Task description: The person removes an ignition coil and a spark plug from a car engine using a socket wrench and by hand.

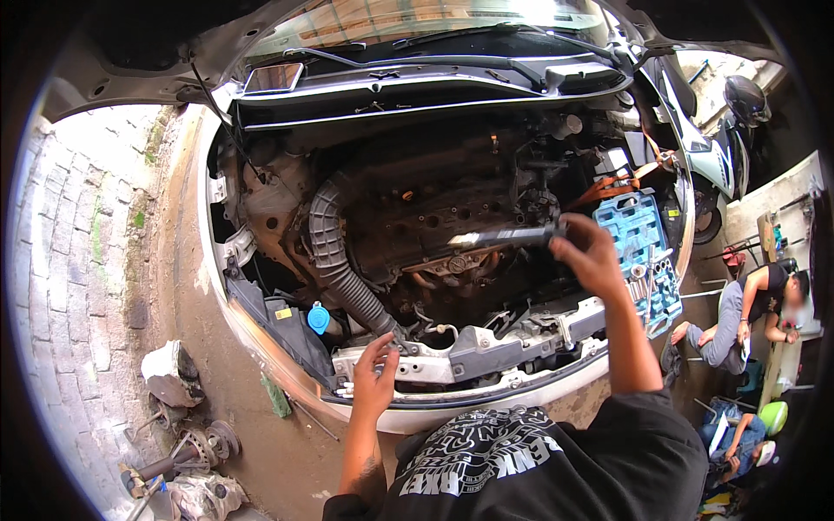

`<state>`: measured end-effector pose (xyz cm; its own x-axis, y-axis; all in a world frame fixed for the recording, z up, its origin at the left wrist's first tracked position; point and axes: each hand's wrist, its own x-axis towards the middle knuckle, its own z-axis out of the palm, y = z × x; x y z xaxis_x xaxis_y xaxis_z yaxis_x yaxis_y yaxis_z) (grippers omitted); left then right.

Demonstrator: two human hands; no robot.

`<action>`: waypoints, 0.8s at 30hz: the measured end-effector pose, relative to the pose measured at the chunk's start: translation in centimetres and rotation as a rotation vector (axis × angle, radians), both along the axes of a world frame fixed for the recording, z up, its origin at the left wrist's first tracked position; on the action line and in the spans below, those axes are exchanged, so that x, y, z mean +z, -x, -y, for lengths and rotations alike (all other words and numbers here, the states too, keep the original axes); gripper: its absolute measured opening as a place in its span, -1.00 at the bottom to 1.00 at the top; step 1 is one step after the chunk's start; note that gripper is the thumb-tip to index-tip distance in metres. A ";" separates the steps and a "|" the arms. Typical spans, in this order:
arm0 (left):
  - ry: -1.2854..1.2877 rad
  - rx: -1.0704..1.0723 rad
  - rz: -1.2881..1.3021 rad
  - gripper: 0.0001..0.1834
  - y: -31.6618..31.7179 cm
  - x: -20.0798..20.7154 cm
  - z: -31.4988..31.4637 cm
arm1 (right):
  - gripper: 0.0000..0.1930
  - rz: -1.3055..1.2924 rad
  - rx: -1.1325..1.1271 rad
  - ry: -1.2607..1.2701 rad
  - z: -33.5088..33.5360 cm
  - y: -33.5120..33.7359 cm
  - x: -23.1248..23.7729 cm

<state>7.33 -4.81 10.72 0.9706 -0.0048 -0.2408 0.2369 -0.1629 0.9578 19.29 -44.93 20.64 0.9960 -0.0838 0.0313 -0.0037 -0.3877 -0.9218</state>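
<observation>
My right hand (586,256) is raised over the right front of the engine bay. Its fingers are closed on the dark end of a long, shiny metal bar-shaped tool (504,236). The bar points left across the front of the engine (426,221); blur hides its exact kind. My left hand (376,369) is at the front crosspiece (452,360), by the lower end of a ribbed grey air hose (328,234). Its fingers are bent and apart, with nothing visible in them; whether they touch the metal I cannot tell.
A blue socket-set case (627,227) with sockets lies over the right side of the bay. A blue reservoir cap (319,318) is at the left. A phone or tablet (274,78) rests below the windshield. Two people (734,321) sit at the right; axle parts (187,456) lie lower left.
</observation>
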 end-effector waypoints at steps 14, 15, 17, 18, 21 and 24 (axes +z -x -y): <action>0.780 0.590 0.004 -0.54 2.7 3.1 4.3 | -0.55 -0.432 0.117 -0.641 -14.0 19.4 -4.5; 0.773 0.638 0.012 -0.58 2.6 3.1 4.0 | -0.51 -0.361 0.102 -0.565 -14.4 20.0 -4.6; 0.859 0.887 -0.065 -0.62 2.1 4.0 1.5 | -0.44 -0.286 0.077 -0.277 -13.7 20.9 -4.1; 0.924 0.943 -0.016 -0.61 1.6 3.7 -0.8 | -0.46 -0.283 0.040 -0.316 -12.7 21.3 -4.3; 0.768 0.861 0.032 -0.56 3.0 4.1 -7.6 | -0.59 -0.173 -0.067 -0.415 -8.7 21.4 -3.4; 0.379 0.568 -0.017 -0.55 6.2 4.7 -10.3 | -0.68 -0.180 -0.273 -0.356 -5.0 21.2 -2.3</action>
<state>1.09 5.47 15.46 0.8435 0.4174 -0.3381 0.2016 0.3374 0.9195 -1.88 -39.90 18.36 0.9230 -0.3174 -0.2177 -0.2331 -0.0109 -0.9724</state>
